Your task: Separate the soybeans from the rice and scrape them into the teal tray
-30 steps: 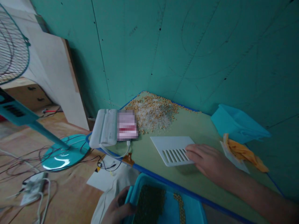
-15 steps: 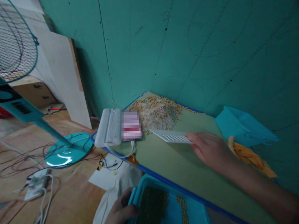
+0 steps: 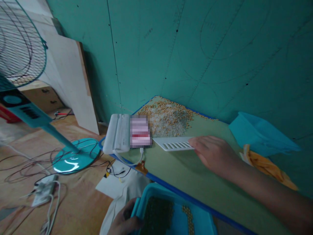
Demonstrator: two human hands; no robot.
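text: none legible | white device point(image 3: 127, 133): label pixelated, unreadable

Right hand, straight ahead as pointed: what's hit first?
The slotted scoop in the right hand would likely meet the white device first; the grain pile sits just off that line, depth unclear.

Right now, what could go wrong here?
Slotted scraper in the right hand is beside the grain pile at the table edge; a sweep could scatter grains to the floor. It could bump the white device at that edge. Left hand grips the blue tray by one corner; it may tip.
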